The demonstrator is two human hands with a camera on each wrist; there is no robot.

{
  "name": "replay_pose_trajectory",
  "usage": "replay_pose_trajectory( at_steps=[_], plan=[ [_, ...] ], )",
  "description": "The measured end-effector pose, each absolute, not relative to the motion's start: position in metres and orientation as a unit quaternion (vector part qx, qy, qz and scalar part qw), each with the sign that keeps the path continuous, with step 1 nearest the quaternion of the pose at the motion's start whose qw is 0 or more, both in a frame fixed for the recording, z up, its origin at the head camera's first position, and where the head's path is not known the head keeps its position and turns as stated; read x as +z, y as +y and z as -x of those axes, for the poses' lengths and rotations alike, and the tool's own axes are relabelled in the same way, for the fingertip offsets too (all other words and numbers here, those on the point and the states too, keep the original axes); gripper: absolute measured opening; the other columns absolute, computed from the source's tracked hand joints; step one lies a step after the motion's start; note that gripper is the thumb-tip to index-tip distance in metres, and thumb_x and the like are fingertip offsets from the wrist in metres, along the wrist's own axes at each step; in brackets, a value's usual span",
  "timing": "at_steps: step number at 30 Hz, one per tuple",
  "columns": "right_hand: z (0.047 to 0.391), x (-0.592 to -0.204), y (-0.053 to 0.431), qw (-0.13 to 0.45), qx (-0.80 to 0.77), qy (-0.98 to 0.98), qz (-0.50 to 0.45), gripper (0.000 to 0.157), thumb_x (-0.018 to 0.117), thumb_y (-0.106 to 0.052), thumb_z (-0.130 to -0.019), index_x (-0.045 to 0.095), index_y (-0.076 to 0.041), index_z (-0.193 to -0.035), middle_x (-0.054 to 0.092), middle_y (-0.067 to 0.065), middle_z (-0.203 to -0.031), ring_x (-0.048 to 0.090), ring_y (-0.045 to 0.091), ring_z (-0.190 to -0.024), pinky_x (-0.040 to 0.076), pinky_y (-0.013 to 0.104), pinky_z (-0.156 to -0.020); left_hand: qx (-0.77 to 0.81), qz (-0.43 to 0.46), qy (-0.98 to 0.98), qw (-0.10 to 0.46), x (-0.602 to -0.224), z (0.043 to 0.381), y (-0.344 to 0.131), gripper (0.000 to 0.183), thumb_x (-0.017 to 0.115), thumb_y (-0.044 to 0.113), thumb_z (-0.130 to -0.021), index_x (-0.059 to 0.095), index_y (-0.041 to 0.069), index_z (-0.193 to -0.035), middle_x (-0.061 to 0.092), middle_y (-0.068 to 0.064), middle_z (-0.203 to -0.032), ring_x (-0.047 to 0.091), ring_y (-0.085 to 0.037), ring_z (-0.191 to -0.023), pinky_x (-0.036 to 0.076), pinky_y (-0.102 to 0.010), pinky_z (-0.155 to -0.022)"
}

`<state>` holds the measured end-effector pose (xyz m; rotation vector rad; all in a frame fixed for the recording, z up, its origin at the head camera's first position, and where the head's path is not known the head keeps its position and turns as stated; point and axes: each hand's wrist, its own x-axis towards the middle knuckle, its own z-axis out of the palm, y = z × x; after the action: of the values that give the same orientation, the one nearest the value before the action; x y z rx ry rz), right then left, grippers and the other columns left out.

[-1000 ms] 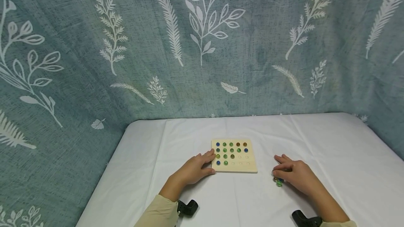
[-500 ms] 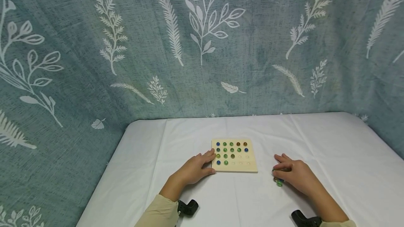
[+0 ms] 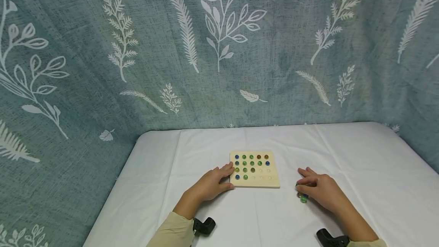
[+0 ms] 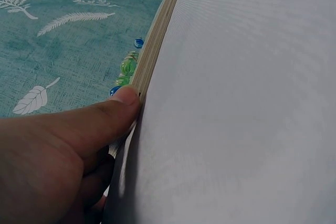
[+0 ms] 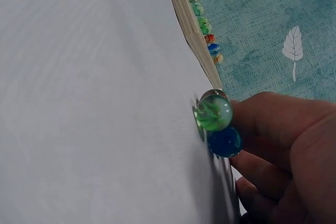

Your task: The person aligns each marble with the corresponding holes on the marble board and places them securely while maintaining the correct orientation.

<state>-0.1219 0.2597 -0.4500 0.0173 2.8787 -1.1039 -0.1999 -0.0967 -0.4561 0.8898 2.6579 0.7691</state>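
Observation:
A pale wooden marble board (image 3: 261,183) with rows of hollows lies on the white cloth, flat. Several coloured glass marbles (image 3: 252,163) fill its two far rows and the left part of the two near rows. My left hand (image 3: 210,184) rests at the board's left side, fingertips at the left edge and thumb (image 4: 124,98) at the near left corner. To the right of the board, my right hand (image 3: 320,190) bends its thumb and index finger round several loose marbles. A green marble (image 5: 214,113) and a blue marble (image 5: 225,141) sit by the thumb; whether the fingertips pinch one is hidden.
White cloth (image 3: 192,144) covers the table. A blue-green curtain (image 3: 281,68) with white leaf prints hangs behind it and at the sides. A black wrist device (image 3: 204,226) is on my left forearm, and another black device (image 3: 330,238) on the right.

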Motion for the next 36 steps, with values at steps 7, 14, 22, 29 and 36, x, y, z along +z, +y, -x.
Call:
replay_pose_trajectory(
  at_steps=[7, 14, 22, 29, 36],
  plan=[
    [0.123, -0.449, 0.259, 0.026, -0.364, 0.931, -0.009, 0.031, 0.077, -0.037, -0.084, 0.078, -0.01, -0.1, 0.051, 0.017, -0.144, 0.033, 0.045, -0.142, 0.029, 0.066, -0.111, 0.265, -0.307, 0.907, 0.116, -0.456, 0.2, -0.097, 0.063, 0.064, 0.038, -0.094, 0.043, 0.017, -0.15, 0.029, 0.004, -0.161, 0.03, -0.024, -0.148, 0.026, -0.048, -0.121],
    [0.128, -0.448, 0.257, 0.01, -0.373, 0.927, -0.03, 0.041, 0.073, -0.037, -0.088, 0.075, -0.002, -0.109, 0.051, 0.013, -0.144, 0.035, 0.042, -0.142, 0.032, 0.062, -0.112, 0.266, -0.308, 0.906, 0.115, -0.457, 0.2, -0.097, 0.063, 0.065, 0.038, -0.094, 0.043, 0.017, -0.15, 0.029, 0.004, -0.161, 0.03, -0.025, -0.148, 0.026, -0.048, -0.121],
    [0.136, -0.445, 0.246, -0.008, -0.411, 0.91, -0.043, 0.045, 0.071, -0.038, -0.09, 0.072, 0.0, -0.115, 0.05, 0.011, -0.146, 0.036, 0.037, -0.143, 0.032, 0.061, -0.113, 0.266, -0.311, 0.905, 0.113, -0.457, 0.2, -0.098, 0.063, 0.064, 0.038, -0.094, 0.044, 0.016, -0.15, 0.03, 0.004, -0.16, 0.031, -0.024, -0.147, 0.027, -0.048, -0.121],
    [0.146, -0.441, 0.221, -0.028, -0.436, 0.899, -0.032, 0.036, 0.071, -0.031, -0.091, 0.073, -0.002, -0.112, 0.051, 0.009, -0.146, 0.036, 0.033, -0.144, 0.028, 0.06, -0.116, 0.266, -0.311, 0.905, 0.114, -0.457, 0.199, -0.098, 0.063, 0.064, 0.038, -0.095, 0.044, 0.016, -0.15, 0.03, 0.004, -0.16, 0.03, -0.022, -0.148, 0.026, -0.047, -0.122],
    [0.153, -0.439, 0.186, -0.037, -0.441, 0.897, -0.001, 0.027, 0.072, -0.026, -0.09, 0.076, -0.005, -0.107, 0.055, 0.006, -0.143, 0.038, 0.029, -0.143, 0.028, 0.058, -0.117, 0.265, -0.31, 0.906, 0.113, -0.458, 0.2, -0.098, 0.063, 0.064, 0.038, -0.095, 0.044, 0.017, -0.15, 0.029, 0.004, -0.161, 0.03, -0.022, -0.148, 0.025, -0.048, -0.122]
  ],
)
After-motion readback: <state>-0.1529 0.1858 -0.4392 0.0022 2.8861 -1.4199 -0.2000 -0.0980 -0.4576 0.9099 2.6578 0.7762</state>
